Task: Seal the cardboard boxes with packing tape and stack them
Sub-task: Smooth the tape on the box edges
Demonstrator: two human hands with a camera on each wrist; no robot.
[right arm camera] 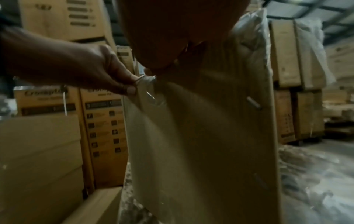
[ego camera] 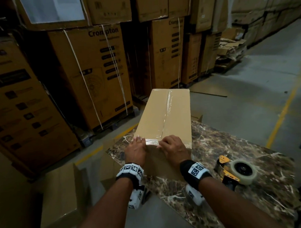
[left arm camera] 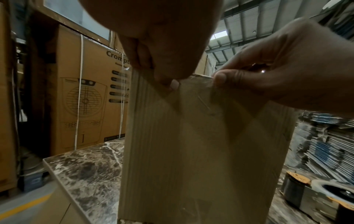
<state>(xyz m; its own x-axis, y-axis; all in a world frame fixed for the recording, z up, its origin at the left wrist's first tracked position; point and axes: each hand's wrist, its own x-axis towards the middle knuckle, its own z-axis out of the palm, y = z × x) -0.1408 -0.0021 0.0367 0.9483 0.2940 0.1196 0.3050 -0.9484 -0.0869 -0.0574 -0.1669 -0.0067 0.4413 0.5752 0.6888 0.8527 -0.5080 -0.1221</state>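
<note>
A long plain cardboard box (ego camera: 153, 117) lies on the marble table (ego camera: 223, 141), its far end past the table's edge. Clear packing tape (ego camera: 167, 111) runs along its centre seam and folds over the near edge. My left hand (ego camera: 138, 141) lies with straight fingers on the box top at that edge, its thumb (left arm camera: 172, 84) pressing the tape onto the end face (left arm camera: 201, 151). My right hand (ego camera: 163, 144), fingers curled, pinches the crinkled tape end (right arm camera: 148, 79) against the same edge. The yellow tape dispenser (ego camera: 238, 172) with its roll lies on the table to the right.
Tall printed cartons (ego camera: 91, 73) on pallets stand close behind and to the left. More plain boxes (ego camera: 63, 195) sit on the floor at my left. Flattened cardboard (ego camera: 230, 47) is piled at the back right. A concrete aisle with a yellow line (ego camera: 283, 109) runs on the right.
</note>
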